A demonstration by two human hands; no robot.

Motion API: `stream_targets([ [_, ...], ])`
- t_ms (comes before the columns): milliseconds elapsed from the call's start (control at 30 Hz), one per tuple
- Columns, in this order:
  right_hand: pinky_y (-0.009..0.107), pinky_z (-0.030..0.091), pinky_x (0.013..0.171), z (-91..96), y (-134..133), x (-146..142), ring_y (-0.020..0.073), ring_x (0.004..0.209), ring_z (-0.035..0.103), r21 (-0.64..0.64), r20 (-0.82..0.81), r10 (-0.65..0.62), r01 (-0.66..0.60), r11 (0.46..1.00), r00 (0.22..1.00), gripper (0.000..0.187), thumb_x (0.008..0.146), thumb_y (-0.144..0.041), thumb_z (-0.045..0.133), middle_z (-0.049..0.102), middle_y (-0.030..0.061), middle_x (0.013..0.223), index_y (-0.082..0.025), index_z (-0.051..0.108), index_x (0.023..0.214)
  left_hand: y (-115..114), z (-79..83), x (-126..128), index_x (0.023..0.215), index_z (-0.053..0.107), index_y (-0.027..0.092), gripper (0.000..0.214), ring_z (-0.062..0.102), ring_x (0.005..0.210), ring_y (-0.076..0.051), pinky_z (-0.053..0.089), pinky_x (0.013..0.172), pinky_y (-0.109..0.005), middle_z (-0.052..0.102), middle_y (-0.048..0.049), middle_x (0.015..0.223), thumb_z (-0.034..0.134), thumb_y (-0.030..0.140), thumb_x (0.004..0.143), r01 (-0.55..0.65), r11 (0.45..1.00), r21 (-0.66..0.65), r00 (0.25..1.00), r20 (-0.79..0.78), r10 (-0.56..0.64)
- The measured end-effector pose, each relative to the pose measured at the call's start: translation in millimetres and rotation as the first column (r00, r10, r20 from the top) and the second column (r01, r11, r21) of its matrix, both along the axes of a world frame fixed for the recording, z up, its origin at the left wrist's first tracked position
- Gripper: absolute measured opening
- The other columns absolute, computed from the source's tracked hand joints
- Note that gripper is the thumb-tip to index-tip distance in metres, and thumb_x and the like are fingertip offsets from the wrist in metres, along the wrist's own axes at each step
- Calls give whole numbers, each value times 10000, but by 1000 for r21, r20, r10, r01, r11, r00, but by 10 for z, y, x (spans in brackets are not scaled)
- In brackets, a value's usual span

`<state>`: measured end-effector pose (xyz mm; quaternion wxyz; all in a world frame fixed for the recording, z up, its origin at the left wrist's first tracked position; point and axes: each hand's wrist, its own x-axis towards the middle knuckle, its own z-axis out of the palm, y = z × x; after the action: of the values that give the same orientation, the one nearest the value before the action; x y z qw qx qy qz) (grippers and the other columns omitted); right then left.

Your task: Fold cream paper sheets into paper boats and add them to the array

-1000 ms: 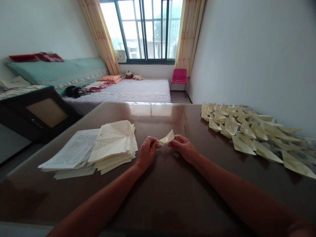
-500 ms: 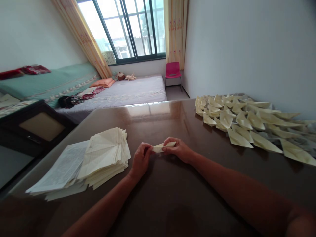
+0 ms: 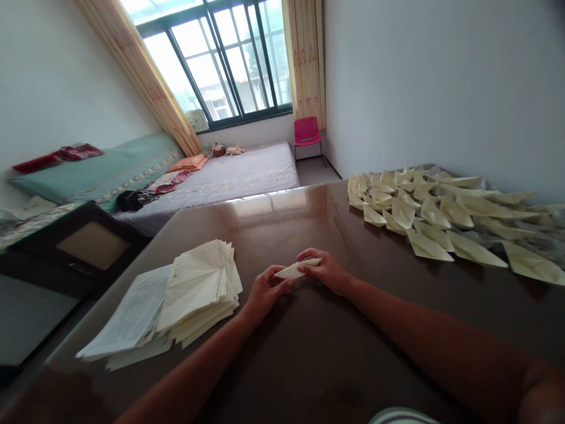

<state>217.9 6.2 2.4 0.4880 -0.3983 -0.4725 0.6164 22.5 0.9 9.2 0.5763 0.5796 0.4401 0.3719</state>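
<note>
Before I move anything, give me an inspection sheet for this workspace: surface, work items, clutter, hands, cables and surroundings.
Surface: brown tabletop, glossy, reflecting light near its far edge.
Work items: small folded paper at the hands; stack of creased sheets on the left; many pointed paper shapes massed on the right.
Clutter: printed sheets, partly overlapped by the creased stack.
Hands: right hand pinches the folded paper; left hand is at its left tip, grip unclear.
Cables: nothing seen.
Surroundings: bed and pink chair beyond the table, dark cabinet at left, window behind.
</note>
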Motion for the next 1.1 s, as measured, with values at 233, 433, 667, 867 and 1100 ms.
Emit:
stream_targets([
  [233, 274, 532, 636, -38, 19, 10, 138, 684, 614, 47, 54, 6, -8, 999, 999, 327, 679, -401, 760, 646, -9, 789, -177, 617, 868, 13, 77, 174, 884, 682, 128, 373, 598, 661, -112, 469, 646, -206, 680, -14, 725, 804, 392, 649, -94, 980, -177, 991, 76, 109],
  [433, 271, 528, 638, -31, 79, 48, 145, 700, 637, -35, -48, -128, 126, 991, 991, 423, 644, -386, 801, 682, 9, 863, -196, 566, 940, 195, -12, 314, 862, 678, 130, 340, 556, 604, -94, 426, 580, -185, 667, -2, 683, 794, 380, 663, -122, 992, 4, 992, 44, 122],
  [667, 234, 464, 665, -59, 95, 47, 113, 691, 610, -68, -154, 58, -69, 995, 986, 451, 643, -317, 824, 693, 15, 816, -157, 628, 1016, 269, -56, 186, 804, 649, 124, 299, 541, 568, -95, 414, 568, -191, 647, 0, 613, 761, 383, 706, -79, 997, -19, 992, 93, 80],
  [867, 217, 406, 575, 1, 57, 27, 90, 592, 524, -21, 37, 49, -48, 999, 998, 388, 687, -399, 781, 648, -11, 704, -150, 653, 957, 271, -35, 196, 770, 624, 122, 308, 514, 569, -83, 398, 561, -186, 631, 6, 612, 793, 359, 669, -43, 996, -73, 979, 197, 57],
  [1100, 221, 376, 517, 8, 34, 20, 94, 515, 468, 53, 146, -19, 12, 999, 989, 349, 715, -484, 728, 579, -21, 557, -157, 605, 719, 233, -50, 216, 769, 654, 119, 301, 500, 583, -81, 388, 579, -191, 630, 6, 629, 802, 355, 656, -52, 997, -56, 965, 254, 65],
])
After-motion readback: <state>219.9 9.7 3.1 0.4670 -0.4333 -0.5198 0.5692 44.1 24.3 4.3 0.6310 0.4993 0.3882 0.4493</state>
